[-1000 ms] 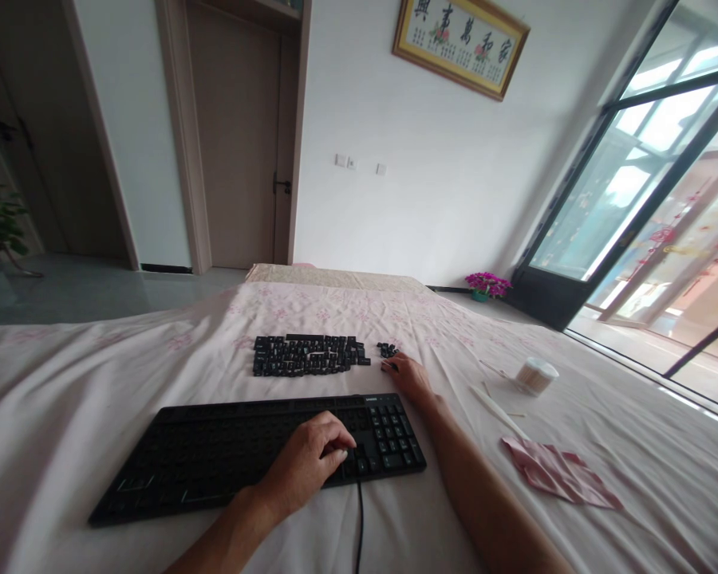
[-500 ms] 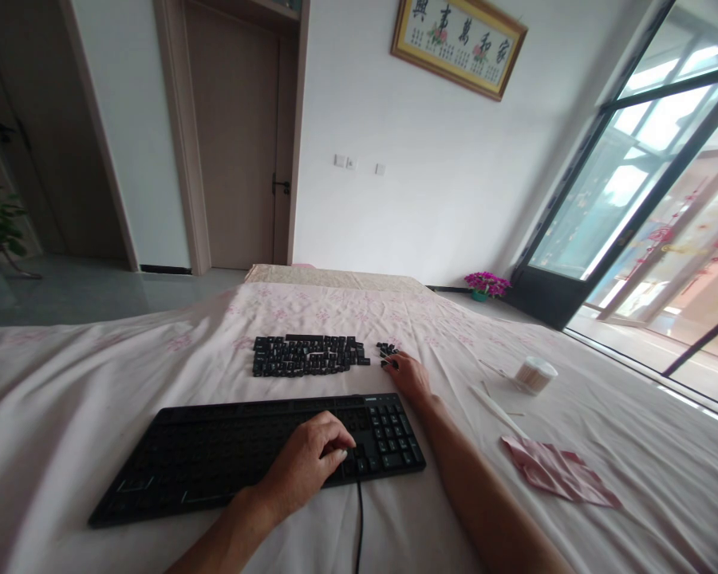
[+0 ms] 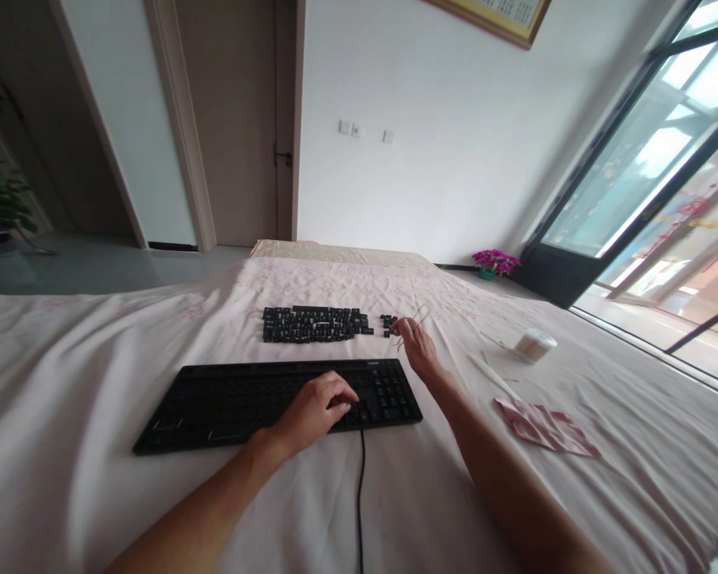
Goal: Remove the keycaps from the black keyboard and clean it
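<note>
1. Worn on the head at the near edge of a bed, looking forward and down along the sheet.
2. Faces the far white wall, with a door left of centre and glass doors on the right.
3. Close over both forearms; left hand resting on the keyboard at middle distance.
4. Near enough to show a wire tool pinched in the right hand, too far to read the loose keycaps.

No text is legible on the keyboard or keycaps.
</note>
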### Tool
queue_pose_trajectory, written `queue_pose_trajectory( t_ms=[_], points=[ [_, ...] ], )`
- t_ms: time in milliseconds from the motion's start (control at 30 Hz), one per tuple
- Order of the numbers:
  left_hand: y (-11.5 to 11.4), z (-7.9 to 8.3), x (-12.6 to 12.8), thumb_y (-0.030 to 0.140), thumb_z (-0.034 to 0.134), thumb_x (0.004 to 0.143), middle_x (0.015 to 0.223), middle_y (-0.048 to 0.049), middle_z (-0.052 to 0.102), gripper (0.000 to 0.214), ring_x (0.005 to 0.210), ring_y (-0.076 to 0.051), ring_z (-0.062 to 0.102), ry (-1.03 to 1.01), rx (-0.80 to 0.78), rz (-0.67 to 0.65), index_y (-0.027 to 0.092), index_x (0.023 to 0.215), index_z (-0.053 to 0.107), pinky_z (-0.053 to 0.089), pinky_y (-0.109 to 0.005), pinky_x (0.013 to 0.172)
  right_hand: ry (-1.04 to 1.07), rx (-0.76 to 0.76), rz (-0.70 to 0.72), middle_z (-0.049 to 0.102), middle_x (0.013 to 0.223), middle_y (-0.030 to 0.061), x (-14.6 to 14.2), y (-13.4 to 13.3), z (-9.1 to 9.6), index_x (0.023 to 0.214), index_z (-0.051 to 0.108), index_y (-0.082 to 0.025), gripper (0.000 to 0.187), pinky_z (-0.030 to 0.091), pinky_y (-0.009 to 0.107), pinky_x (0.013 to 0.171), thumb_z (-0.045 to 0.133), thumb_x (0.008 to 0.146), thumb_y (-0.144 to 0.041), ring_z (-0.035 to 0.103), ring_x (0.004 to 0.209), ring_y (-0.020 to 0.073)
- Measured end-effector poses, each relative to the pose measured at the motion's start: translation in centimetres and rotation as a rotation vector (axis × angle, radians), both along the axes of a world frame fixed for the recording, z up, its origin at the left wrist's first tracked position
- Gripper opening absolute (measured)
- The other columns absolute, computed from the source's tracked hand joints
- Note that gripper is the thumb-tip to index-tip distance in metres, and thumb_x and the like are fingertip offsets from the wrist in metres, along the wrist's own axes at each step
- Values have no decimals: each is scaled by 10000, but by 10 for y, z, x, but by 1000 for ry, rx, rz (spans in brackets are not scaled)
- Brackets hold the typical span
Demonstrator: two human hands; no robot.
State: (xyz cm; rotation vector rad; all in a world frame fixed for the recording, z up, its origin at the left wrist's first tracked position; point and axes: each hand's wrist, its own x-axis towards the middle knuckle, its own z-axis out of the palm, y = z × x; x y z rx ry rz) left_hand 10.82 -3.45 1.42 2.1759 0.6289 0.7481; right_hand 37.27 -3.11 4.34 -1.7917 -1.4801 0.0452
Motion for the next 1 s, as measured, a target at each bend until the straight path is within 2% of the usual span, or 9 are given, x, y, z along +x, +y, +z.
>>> queue_pose_trajectory(
  t_ms=[100,200,333,467,567,700,833,1000],
  points=[
    [0,-1,-1,95,554,760,906,-21,629,203,823,-128,587,1,6,-8,185,886,684,466,-237,746,74,-15,73,610,767,21,-23,-22,13,905,590,-194,341,426,270,702,385,906,-468,565,729,170],
    [1,-2,-1,99,553,755,911,-21,629,212,826,-131,592,21,-19,-3,181,905,678,474,-245,753,266,-52,224,585,700,-5,-42,-45,21,885,566,-187,312,424,231,567,493,859,-489,528,596,128],
    [4,4,3,106,549,728,903,-21,629,252,788,-135,608,89,-58,-12,184,929,678,485,-245,731,453,-232,388,571,593,-7,-58,-67,24,845,591,-169,444,369,197,433,359,910,-542,472,442,89],
    [6,12,8,89,532,689,883,-14,659,311,757,-143,612,175,-20,-14,196,936,689,475,-247,720,491,-212,457,553,549,-13,-66,-73,19,820,608,-162,410,343,179,393,418,900,-516,473,431,85],
    [4,13,10,103,541,686,886,-5,682,329,768,-147,616,201,-35,-22,208,960,691,464,-237,714,451,-200,551,585,625,5,-70,-75,12,804,631,-148,364,376,183,433,457,903,-451,506,483,82],
    [3,8,6,119,552,706,904,3,678,289,793,-140,607,154,-19,-49,220,937,695,453,-228,742,351,-195,669,638,817,37,-73,-80,5,817,653,-154,309,458,211,569,451,921,-363,565,620,101],
    [5,8,2,138,565,728,923,1,674,242,814,-139,604,136,-45,-113,218,914,697,449,-229,787,255,-193,710,645,829,37,-74,-82,3,837,659,-169,266,466,221,619,462,921,-327,577,687,122],
    [6,6,3,152,584,734,892,3,657,203,798,-137,596,132,-18,-113,213,895,690,440,-226,770,192,-156,740,649,832,31,-76,-79,3,828,649,-171,267,465,222,664,445,934,-307,583,704,119]
  ],
)
